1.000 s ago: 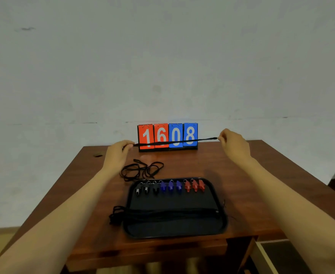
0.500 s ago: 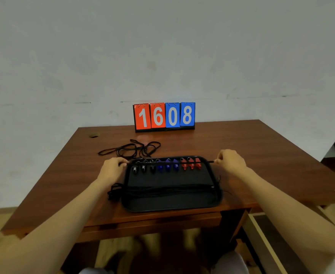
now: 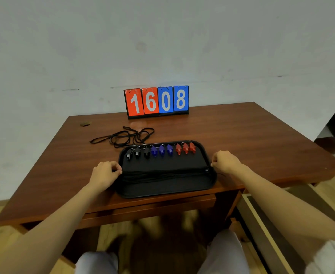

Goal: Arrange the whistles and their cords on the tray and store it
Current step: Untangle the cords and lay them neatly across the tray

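Observation:
A black tray (image 3: 166, 189) lies near the front edge of the table. Along its far side stands a row of whistles: three black (image 3: 137, 153), three blue (image 3: 161, 150) and three red (image 3: 185, 148). Several black cords (image 3: 164, 175) lie stretched side by side across the tray's middle. My left hand (image 3: 105, 173) pinches one end of a stretched cord at the tray's left rim. My right hand (image 3: 225, 161) pinches the other end at the right rim. The held cord is level with the laid cords.
A tangle of loose black cords (image 3: 127, 136) lies on the brown table (image 3: 261, 139) behind the tray's left part. A flip scoreboard (image 3: 156, 101) reading 1608 stands at the back edge. An open drawer (image 3: 265, 224) juts out at lower right.
Both hands have brought the stretched cord down from in front of the scoreboard, over the whistle row, to the middle of the tray. The view has tilted downward.

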Demonstrator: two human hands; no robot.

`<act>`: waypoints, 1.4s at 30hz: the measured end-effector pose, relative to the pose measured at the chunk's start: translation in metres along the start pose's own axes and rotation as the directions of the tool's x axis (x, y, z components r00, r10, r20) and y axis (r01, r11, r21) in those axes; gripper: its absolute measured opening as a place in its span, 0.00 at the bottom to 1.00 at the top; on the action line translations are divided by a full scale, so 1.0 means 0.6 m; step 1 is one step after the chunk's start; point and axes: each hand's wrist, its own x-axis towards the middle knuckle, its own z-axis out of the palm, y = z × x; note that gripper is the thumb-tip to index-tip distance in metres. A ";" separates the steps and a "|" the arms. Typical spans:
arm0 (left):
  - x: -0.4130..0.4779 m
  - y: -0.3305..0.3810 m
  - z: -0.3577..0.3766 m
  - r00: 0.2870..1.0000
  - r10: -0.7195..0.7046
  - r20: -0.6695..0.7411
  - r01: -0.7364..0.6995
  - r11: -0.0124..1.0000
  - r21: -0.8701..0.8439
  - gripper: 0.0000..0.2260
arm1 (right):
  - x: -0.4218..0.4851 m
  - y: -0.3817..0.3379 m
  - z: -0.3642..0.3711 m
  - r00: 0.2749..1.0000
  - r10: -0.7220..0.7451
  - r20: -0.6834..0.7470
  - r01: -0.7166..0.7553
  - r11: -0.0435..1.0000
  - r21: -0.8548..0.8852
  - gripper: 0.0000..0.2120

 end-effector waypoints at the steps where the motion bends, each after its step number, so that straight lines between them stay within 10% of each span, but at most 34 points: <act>1: -0.002 -0.002 0.002 1.000 0.003 0.002 -0.004 1.000 0.021 0.05 | -0.002 -0.001 0.002 1.000 -0.004 0.005 0.004 1.000 -0.008 0.08; 14: -0.018 -0.013 0.021 0.995 0.047 -0.087 -0.037 0.993 0.112 0.09 | -0.010 -0.001 0.006 0.995 -0.071 -0.070 0.070 0.997 -0.020 0.04; 23: -0.023 0.030 0.055 0.946 0.324 0.011 -0.319 0.925 0.207 0.20 | -0.011 -0.038 0.032 0.957 -0.285 0.052 0.289 0.952 -0.103 0.21; 32: -0.019 0.041 0.068 0.941 0.299 0.158 -0.327 0.924 0.198 0.25 | 0.002 -0.061 0.040 0.957 -0.259 0.129 0.285 0.917 -0.280 0.21; 42: 0.082 0.091 0.036 0.966 0.260 0.016 -0.259 0.953 0.160 0.18 | 0.087 -0.173 0.011 0.906 -0.415 0.078 0.422 0.888 -0.183 0.21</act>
